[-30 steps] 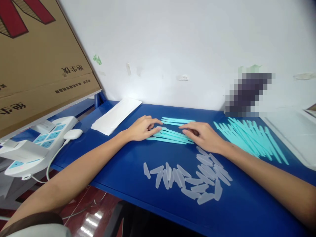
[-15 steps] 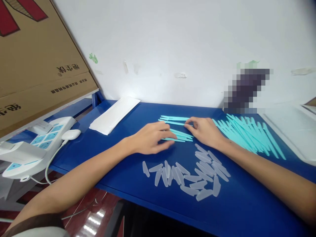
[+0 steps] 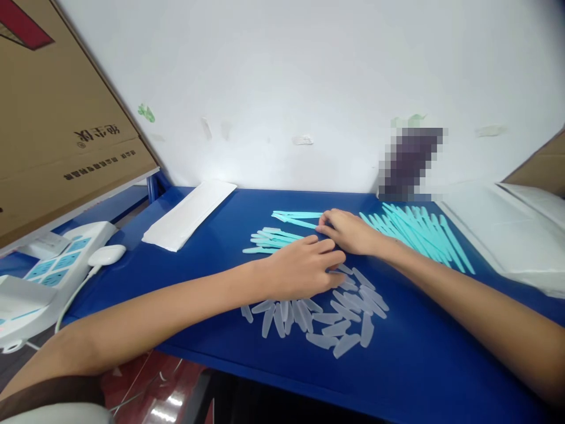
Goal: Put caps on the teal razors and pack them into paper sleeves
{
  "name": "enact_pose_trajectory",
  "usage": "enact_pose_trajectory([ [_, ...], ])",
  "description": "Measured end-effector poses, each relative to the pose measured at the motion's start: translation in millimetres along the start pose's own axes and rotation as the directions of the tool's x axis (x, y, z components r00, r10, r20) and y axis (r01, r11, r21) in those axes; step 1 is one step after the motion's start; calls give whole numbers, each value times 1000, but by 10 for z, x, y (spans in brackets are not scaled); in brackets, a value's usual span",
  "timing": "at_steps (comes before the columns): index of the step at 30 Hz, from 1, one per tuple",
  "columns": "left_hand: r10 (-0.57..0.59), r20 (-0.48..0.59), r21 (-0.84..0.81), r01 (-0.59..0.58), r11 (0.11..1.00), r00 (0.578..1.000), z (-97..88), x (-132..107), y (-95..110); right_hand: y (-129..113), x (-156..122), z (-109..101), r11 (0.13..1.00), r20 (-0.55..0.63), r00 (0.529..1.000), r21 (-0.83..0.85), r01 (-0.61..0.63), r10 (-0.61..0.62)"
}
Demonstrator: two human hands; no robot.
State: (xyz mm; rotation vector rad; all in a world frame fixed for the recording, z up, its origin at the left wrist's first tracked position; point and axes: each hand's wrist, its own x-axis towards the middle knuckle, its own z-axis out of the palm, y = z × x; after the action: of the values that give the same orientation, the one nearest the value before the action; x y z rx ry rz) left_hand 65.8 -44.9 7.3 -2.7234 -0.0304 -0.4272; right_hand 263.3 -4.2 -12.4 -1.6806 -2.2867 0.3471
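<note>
Evidently, the left grip (image 3: pixel 304 268) hung parted over translucent pieces (image 3: pixel 353 302), while turquoise sticks (image 3: pixel 304 215) lay against the right grip (image 3: pixel 346 229), just beyond it; whether it clamped one, I couldn't tell

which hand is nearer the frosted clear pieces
Left. The left hand is over the back edge of the frosted clear pieces; the right hand is farther back, at some turquoise sticks.
</note>
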Motion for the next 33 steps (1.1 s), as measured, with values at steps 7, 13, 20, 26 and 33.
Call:
enact_pose_trajectory([
  [7,-7,1,-59,7,998,1000,21,-84,-41,-31,-58,13,958,-297,923,73,278,-246],
  [13,44,31,-121,-40,992,999,5,55,-102,-27,-68,53,944,-358,928,258,203,-102],
  [20,121,18,36,-121,992,993,-9,161,11,27,-50,104,935,-436,899,301,188,-41],
  [26,30,82,74,-36,997,996,-39,127,26,29,-29,111,935,-487,866,241,259,-115],
  [33,-56,120,-44,62,997,991,-22,53,3,39,-41,116,906,-415,910,376,195,-24],
])
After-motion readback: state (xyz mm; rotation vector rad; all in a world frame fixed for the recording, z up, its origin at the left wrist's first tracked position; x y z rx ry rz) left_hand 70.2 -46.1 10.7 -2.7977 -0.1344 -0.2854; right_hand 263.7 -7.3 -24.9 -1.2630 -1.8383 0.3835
